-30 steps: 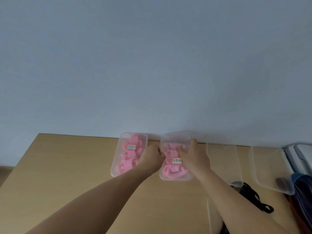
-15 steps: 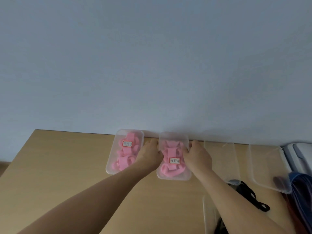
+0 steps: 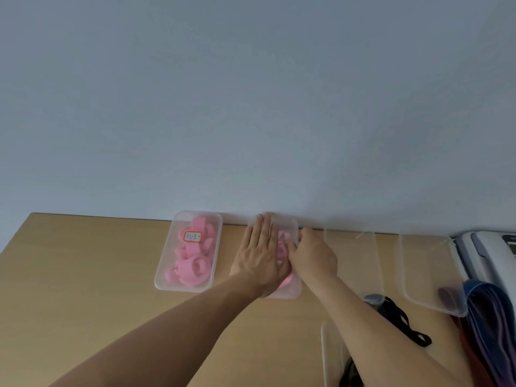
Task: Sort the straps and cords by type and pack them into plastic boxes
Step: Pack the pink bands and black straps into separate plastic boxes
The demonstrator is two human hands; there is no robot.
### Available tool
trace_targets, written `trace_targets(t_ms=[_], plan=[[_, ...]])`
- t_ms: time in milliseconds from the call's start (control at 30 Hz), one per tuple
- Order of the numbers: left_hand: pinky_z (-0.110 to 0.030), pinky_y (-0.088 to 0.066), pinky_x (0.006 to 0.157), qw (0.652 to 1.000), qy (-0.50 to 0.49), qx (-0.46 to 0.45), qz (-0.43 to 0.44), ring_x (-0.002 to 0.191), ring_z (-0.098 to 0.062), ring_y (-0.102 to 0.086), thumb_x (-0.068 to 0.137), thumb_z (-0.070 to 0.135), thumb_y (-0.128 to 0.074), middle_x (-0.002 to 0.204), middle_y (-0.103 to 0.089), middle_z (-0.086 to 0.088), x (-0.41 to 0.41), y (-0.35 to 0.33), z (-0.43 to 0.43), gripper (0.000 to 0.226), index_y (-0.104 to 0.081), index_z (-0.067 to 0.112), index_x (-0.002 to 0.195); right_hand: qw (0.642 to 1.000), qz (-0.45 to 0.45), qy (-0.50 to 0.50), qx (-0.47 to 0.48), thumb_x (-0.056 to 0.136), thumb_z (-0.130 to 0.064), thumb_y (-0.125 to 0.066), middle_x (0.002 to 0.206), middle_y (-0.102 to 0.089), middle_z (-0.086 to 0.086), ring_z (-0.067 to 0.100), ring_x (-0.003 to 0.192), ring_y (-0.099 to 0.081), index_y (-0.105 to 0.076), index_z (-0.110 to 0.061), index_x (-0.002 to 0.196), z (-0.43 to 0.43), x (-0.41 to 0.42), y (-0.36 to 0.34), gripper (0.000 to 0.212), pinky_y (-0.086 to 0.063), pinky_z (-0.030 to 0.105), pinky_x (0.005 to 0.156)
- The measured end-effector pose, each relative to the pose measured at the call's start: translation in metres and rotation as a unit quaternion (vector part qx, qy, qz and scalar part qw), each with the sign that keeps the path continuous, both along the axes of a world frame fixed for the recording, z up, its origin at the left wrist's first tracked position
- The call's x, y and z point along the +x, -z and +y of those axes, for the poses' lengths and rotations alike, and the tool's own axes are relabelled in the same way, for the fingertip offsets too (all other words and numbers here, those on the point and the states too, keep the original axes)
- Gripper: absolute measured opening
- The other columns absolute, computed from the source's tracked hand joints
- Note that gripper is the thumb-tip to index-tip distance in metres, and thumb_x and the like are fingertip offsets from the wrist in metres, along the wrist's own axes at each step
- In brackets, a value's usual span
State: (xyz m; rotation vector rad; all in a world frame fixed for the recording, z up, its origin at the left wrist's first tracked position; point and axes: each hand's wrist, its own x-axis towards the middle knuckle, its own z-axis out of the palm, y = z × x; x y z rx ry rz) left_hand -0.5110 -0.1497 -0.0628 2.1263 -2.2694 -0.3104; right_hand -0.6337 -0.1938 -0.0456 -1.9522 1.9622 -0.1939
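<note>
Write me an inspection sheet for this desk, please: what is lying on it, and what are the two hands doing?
Surface: wooden table, pushed against the wall.
Job's things: labelled box holding pink straps; second box, also with pink inside, under the hands; middle clear box; right clear box; black strap; blue-purple straps at the right edge.
Clutter: white-grey device, far right.
Hands: left hand lies flat on top of the second box; right hand curls on its right rim.
Cables: nothing seen.
Surroundings: plain pale wall.
</note>
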Motion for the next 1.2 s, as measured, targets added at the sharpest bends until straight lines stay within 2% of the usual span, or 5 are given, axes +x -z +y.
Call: trace_targets(t_ms=[433,800,933,1033,1200], plan=[[-0.043,0.024,0.116,1.0,0.02,-0.011,-0.019,0.138,-0.028,0.04,0.093,0.059,-0.004,0.157,0.026,-0.016,0.002,0.004,-0.002,0.08,0.001,0.008,0.156,0.998,-0.058,0.009,0.022,0.098,-0.02,-0.046,0.104,-0.068,0.025,0.039,0.1,-0.062,-0.067,0.001,0.096,-0.053,0.0,-0.017,0.03,-0.044,0.034,0.075],[-0.041,0.022,0.116,0.999,0.021,-0.033,-0.011,0.144,-0.025,0.029,0.094,0.059,-0.011,0.162,0.014,-0.017,0.003,0.005,-0.002,0.08,-0.01,0.009,0.157,0.984,-0.13,0.063,0.107,0.095,-0.03,-0.054,0.088,-0.073,0.019,0.035,0.088,-0.07,-0.074,-0.003,0.088,-0.054,0.002,-0.015,0.034,-0.056,0.038,0.081],[-0.038,0.025,0.114,0.999,0.017,-0.038,0.0,0.143,-0.025,0.031,0.092,0.06,-0.008,0.162,0.014,-0.017,0.004,0.007,-0.003,0.082,-0.011,0.009,0.156,0.986,-0.126,0.032,0.108,0.087,-0.028,-0.061,0.069,-0.072,0.012,0.03,0.072,-0.069,-0.073,-0.007,0.068,-0.023,-0.007,-0.018,0.031,-0.054,0.033,0.067],[-0.038,0.024,0.115,0.999,0.013,-0.038,0.0,0.145,-0.025,0.028,0.092,0.06,-0.005,0.162,0.013,-0.017,0.005,0.01,-0.004,0.081,-0.01,0.01,0.157,0.991,-0.103,0.04,0.073,0.089,-0.02,-0.058,0.068,-0.067,0.012,0.031,0.072,-0.063,-0.064,-0.007,0.062,-0.001,-0.01,-0.016,0.031,-0.036,0.031,0.055],[-0.04,0.018,0.118,1.0,0.014,-0.023,-0.003,0.149,-0.028,0.02,0.091,0.057,-0.003,0.162,0.014,-0.017,0.005,0.009,-0.004,0.081,-0.007,0.011,0.157,0.99,-0.084,0.022,0.108,0.092,-0.024,-0.055,0.076,-0.071,0.013,0.029,0.075,-0.063,-0.07,-0.005,0.07,-0.004,-0.006,-0.029,0.032,-0.045,0.03,0.061]])
